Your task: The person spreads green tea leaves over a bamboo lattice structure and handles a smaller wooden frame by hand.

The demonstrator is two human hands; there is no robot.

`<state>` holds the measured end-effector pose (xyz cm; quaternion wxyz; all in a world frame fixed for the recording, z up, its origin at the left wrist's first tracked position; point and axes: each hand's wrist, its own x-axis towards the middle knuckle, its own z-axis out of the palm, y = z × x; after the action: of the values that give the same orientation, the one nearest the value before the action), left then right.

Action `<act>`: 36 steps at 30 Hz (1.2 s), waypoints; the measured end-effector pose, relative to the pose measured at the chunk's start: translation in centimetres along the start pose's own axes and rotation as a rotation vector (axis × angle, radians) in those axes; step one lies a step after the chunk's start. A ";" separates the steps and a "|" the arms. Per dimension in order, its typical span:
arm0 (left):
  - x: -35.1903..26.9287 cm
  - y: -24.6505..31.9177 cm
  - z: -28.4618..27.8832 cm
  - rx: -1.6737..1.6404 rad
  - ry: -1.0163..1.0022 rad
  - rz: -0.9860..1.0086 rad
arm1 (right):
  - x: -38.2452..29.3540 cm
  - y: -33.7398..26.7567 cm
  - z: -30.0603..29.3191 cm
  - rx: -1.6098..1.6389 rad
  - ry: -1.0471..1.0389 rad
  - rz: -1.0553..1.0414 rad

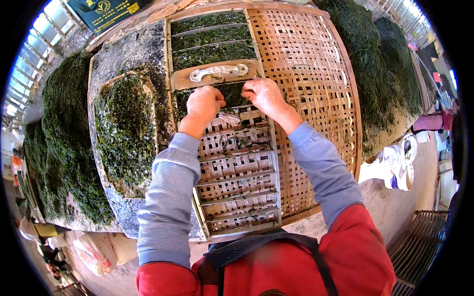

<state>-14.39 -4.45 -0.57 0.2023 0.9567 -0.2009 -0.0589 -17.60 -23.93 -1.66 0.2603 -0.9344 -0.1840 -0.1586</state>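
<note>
A wooden frame [276,177] split by thin slats lies lengthwise before me, over a woven bamboo tray. Dark green leafy material [213,39] fills its far compartments, while the near ones show bare weave. My left hand [203,104] has curled fingers at a partly filled middle compartment. At the same compartment's right side is my right hand [266,94], fingertips bent down to the green material. Whether either hand pinches some of it is hidden. Just beyond them, a wooden block [218,77] with a pale handle rests across the frame. A small shiny object [229,118] lies nearer me.
The woven tray [311,81] extends right of the frame. On the left, a shallow container [124,125] holds chopped green material. Heaps of dark green strands stand at the left [70,140] and right [359,66]. White bags [398,164] and a slatted rack [420,244] are lower right.
</note>
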 end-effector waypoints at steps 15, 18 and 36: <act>-5.9 -4.6 -6.4 -0.002 0.832 -0.051 | 6.4 -4.9 0.3 -0.191 -0.056 -0.192; -7.0 -3.1 -4.6 0.103 0.781 0.229 | 3.2 -6.9 -0.7 -0.214 -0.009 -0.247; -4.8 -4.3 1.8 0.248 0.381 0.192 | 5.0 -9.5 4.1 0.353 0.305 -0.164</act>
<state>-17.56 0.49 -3.86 0.1222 0.9446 -0.2546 0.1672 -16.42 -12.80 1.07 0.4306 -0.8218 -0.2426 -0.2837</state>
